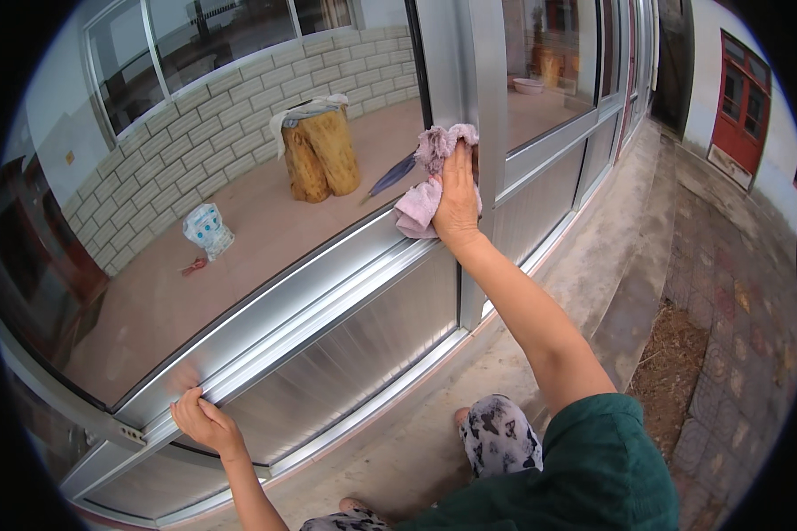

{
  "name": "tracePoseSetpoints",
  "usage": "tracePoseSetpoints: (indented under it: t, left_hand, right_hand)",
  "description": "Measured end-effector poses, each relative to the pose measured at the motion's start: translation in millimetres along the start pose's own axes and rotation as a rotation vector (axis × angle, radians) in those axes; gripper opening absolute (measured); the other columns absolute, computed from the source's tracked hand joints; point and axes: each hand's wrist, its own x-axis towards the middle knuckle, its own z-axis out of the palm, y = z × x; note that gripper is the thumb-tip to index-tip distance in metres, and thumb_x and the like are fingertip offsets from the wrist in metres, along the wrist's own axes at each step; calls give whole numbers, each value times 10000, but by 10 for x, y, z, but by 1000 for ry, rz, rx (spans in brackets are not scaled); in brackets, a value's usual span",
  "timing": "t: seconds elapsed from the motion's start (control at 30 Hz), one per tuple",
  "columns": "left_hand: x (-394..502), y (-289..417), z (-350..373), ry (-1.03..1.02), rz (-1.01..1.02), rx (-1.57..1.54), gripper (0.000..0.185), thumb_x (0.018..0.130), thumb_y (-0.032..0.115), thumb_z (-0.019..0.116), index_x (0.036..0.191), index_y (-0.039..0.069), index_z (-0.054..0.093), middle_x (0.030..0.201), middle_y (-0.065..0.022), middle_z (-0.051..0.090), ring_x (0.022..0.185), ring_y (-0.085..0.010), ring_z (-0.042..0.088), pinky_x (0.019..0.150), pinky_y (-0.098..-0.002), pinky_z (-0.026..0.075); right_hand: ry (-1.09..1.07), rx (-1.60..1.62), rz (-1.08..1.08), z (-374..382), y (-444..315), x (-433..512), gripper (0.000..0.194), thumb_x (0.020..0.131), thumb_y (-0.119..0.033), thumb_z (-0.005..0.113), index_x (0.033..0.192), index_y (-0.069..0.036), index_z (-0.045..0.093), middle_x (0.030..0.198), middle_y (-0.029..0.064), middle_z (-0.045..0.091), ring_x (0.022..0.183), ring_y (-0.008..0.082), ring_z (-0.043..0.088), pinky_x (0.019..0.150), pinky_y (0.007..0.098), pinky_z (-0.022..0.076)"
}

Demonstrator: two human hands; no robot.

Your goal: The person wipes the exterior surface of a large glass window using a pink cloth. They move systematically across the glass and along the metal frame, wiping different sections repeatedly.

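Observation:
My right hand (458,199) presses a pink terry cloth (420,207) flat against the metal window frame, at the corner where the upright meets the lower rail. Its fingers point upward, and folds of the cloth stick out on both sides. Lower left, my left hand (206,421) has its fingers curled over the ledge of the aluminium lower rail (305,312). A large glass pane (252,179) rises above this rail, and a ribbed metal panel (345,372) sits below it.
Behind the glass are a wooden stump (322,156) with cloths on top, a folded umbrella (392,176), and a blue-white plastic bag (207,231). A concrete step (398,458) runs under my feet. Further right lie patterned paving (724,318) and a red door (740,113).

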Motion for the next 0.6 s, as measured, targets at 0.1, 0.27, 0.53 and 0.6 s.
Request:
tracePoseSetpoints:
  t: [0.1,0.27,0.53,0.6]
  left_hand:
    - [6,88,-61,-39,-10,-14,244,915,-7,486,1134,20,592,1198,-147,604,1155,-334,547,1115,-494,311]
    - [-65,370,-261,14,23,-198,371,889,-59,507,1248,33,529,1475,-208,427,1389,-410,370,1139,-514,273]
    - [-70,1087,-510,-208,82,-493,354,825,-110,520,1145,31,572,1384,-234,507,1308,-428,467,1070,-492,378]
    - [-107,1257,-542,-285,-101,-653,341,859,-105,490,1164,27,565,1445,-205,463,1325,-363,474,1085,-453,379]
  right_hand:
    - [-298,-110,222,-191,-127,-227,556,927,-173,582,1382,80,386,1468,287,369,1360,459,357,1131,466,320]
    - [-518,-219,215,-417,-207,-151,260,924,-212,555,1027,28,567,1038,228,650,1043,402,588,920,488,451]
    - [-520,339,318,-485,-821,-118,273,980,-270,465,939,-31,588,838,251,645,819,472,605,724,547,475]
    - [-569,690,345,-576,-1446,-435,258,993,-277,455,948,-38,542,809,248,611,772,460,586,674,497,458]
